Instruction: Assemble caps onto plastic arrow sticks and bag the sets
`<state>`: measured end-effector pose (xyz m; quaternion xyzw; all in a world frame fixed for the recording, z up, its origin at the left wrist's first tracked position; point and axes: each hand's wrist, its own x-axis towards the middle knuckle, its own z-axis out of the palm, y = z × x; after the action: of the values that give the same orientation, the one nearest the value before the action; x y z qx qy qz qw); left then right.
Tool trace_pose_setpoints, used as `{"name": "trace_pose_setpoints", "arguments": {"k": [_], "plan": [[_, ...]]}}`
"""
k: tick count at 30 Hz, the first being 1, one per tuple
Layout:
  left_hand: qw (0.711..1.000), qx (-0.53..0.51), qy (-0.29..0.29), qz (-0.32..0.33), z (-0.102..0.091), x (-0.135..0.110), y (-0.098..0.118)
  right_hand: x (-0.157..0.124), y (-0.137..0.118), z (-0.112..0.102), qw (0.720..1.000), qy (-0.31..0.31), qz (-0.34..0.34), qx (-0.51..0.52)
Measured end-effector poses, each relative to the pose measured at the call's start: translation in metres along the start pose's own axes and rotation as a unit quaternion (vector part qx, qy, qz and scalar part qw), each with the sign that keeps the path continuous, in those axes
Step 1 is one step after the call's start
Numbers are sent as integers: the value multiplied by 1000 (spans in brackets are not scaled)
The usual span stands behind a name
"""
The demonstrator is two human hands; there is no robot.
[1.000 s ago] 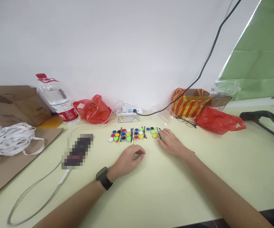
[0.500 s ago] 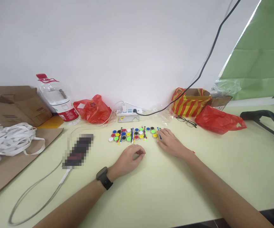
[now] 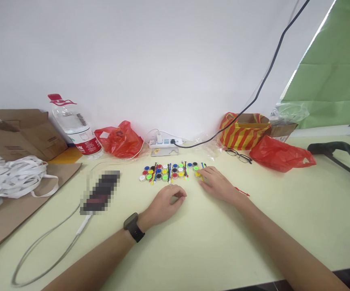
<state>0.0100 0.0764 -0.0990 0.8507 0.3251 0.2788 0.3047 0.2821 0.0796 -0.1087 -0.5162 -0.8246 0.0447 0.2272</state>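
Observation:
My left hand [image 3: 168,204] rests on the table, loosely curled with the thumb close to the fingertips and nothing visible inside. Past it sit rows of small round discs with coloured tops [image 3: 164,177], in blue, black, red, yellow, green and white. Bundles of thin arrow-shaped sticks [image 3: 169,173] stand out between the groups. At the right end, my right hand [image 3: 217,184] lies low with fingers reaching out, thumb apart, fingertips beside a yellow disc [image 3: 197,174]. A blue stick [image 3: 203,165] is partly covered by those fingers. A red arrow stick [image 3: 242,192] lies by the right wrist.
A power strip [image 3: 165,142] stands against the wall, its black cable [image 3: 253,97] rising rightward. Left are a phone [image 3: 100,192] on a cord, a water bottle [image 3: 77,129] and white straps [image 3: 20,178]. Right are glasses [image 3: 238,156], a red bag [image 3: 281,155] and a striped bag [image 3: 243,131].
My right fingers have drawn in slightly and now cover more of the blue stick. More of the red arrow stick shows by the wrist. My left hand has stayed in place.

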Motion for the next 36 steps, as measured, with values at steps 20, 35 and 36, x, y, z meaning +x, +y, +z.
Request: {"name": "trace_pose_setpoints", "arguments": {"k": [20, 35, 36], "plan": [[1000, 9, 11, 13, 0, -3, 2, -15, -60, -5, 987, -80, -89, 104], [999, 32, -15, 35, 0, -3, 3, -12, -49, 5, 995, -36, -14, 88], [999, 35, -16, 36, 0, -3, 2, -12, -49, 4, 996, -33, -7, 88]]}}
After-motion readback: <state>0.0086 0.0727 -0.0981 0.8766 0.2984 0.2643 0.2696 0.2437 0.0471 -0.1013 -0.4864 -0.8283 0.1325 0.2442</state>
